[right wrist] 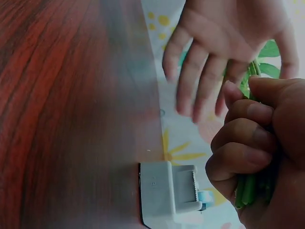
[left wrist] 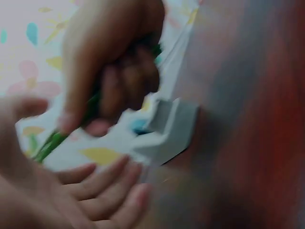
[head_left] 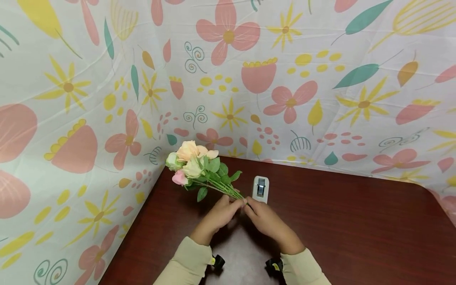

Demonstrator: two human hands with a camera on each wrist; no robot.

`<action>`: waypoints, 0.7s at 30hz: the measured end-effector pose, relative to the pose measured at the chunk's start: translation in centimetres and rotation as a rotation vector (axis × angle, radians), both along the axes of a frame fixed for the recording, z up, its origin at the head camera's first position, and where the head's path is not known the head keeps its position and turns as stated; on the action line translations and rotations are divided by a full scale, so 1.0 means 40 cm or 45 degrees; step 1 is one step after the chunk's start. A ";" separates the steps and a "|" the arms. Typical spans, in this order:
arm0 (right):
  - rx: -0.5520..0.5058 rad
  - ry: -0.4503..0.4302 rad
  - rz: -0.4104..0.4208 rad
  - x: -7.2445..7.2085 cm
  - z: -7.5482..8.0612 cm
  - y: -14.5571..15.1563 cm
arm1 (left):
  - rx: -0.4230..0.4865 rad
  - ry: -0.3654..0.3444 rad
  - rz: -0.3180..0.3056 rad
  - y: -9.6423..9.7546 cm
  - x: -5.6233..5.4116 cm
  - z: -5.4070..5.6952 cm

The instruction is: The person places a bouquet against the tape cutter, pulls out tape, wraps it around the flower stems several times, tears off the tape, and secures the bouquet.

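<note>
A bouquet of artificial-looking flowers (head_left: 194, 166), with peach, cream and pink blooms and green leaves, slants up and left above the table in the head view. My right hand (right wrist: 257, 143) grips its bundled stems, with fingers curled round them and the cut green ends (right wrist: 245, 192) sticking out below. My left hand (right wrist: 228, 43) is beside the stems, nearer the blooms, with its fingers extended and spread; the left wrist view shows its fingers (left wrist: 102, 191) straight too. Just beyond the hands is a white tape dispenser (head_left: 261, 187) with a roll of tape.
The dark red-brown wooden table (head_left: 342, 221) extends to the right. A white cloth (head_left: 303, 118) printed with flowers and leaves hangs along the table's back and left sides. Black wrist straps (head_left: 218, 262) show at both sleeves.
</note>
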State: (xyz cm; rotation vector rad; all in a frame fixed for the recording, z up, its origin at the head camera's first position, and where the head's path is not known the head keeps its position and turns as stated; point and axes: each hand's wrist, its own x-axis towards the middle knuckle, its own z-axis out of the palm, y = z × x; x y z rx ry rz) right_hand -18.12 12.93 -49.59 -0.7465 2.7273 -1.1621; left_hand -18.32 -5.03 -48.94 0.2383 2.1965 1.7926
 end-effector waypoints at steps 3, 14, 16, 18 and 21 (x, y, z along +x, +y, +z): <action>0.032 -0.024 -0.008 -0.001 0.002 0.004 | -0.326 0.068 -0.098 -0.028 0.017 0.026; 0.164 -0.036 0.044 0.012 0.005 0.035 | -0.485 0.599 -0.256 -0.017 0.055 0.099; 0.174 -0.046 0.057 0.015 0.007 0.038 | -0.555 0.663 -0.255 -0.012 0.049 0.101; 0.182 -0.054 0.066 0.018 0.011 0.041 | -0.651 0.711 -0.288 -0.006 0.042 0.102; 0.179 -0.075 0.063 0.024 0.017 0.045 | -0.777 0.728 -0.367 0.000 0.031 0.100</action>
